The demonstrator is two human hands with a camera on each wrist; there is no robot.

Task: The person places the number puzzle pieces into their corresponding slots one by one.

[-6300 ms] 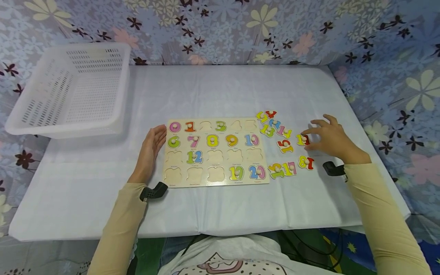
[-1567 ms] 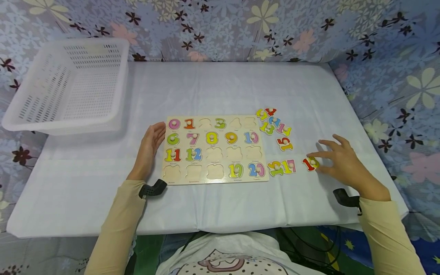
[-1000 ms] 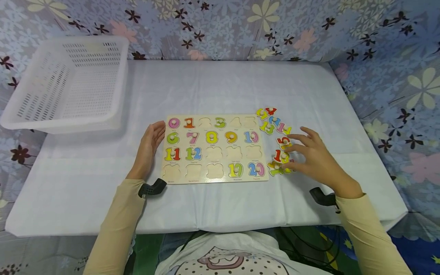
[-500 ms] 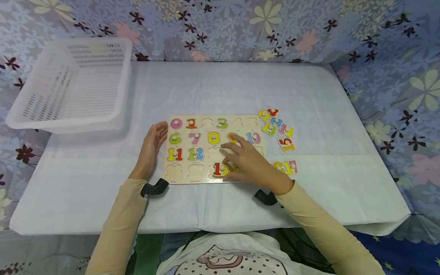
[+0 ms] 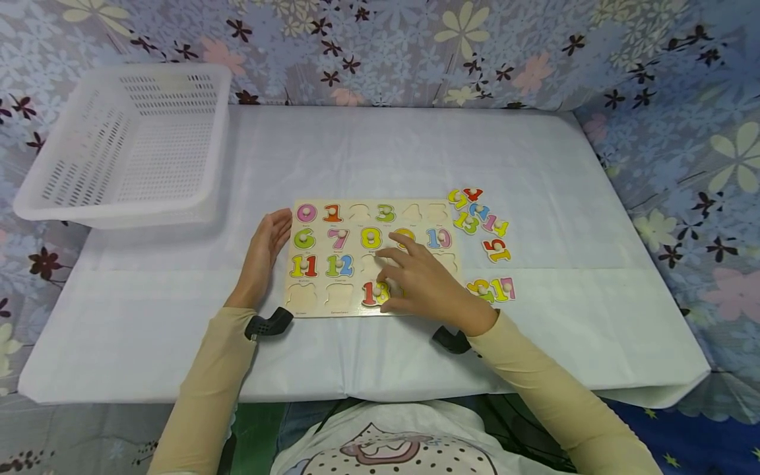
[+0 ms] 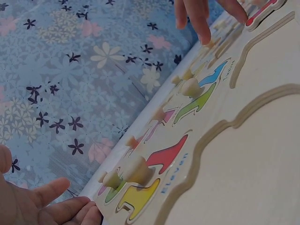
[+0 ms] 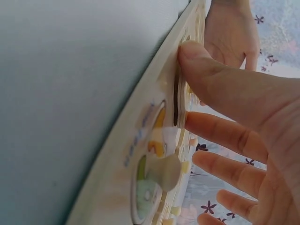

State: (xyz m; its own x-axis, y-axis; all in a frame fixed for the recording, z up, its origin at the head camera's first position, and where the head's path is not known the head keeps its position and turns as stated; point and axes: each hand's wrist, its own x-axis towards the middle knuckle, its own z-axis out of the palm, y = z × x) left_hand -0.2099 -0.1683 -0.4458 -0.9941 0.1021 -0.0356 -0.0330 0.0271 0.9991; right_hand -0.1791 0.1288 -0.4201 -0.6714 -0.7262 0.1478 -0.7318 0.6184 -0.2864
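Note:
A wooden number puzzle board [image 5: 321, 305] lies on the white-covered table, with knobbed number pieces in several of its recesses. My right hand [image 5: 430, 282] is over the lower middle of the board and pinches the number 18 puzzle piece [image 5: 369, 294] by its edges. In the right wrist view, thumb and index finger grip that piece [image 7: 180, 105], slightly raised off the board, while the other fingers spread apart. My left hand [image 5: 258, 260] stays at the board's left edge with its fingers straight. The red 1 of the piece [image 6: 263, 13] shows in the left wrist view.
Several loose number pieces lie right of the board, among them a red-and-orange 15 [image 5: 495, 250] and a 17 [image 5: 503, 289]. A white plastic basket [image 5: 222, 145] stands at the back left. Flowered cloth [image 5: 380, 53] hangs behind the table.
The number 11 piece went into its recess. Then my right hand took the 18 from the right side and carried it left to the bottom row. My left hand stayed put.

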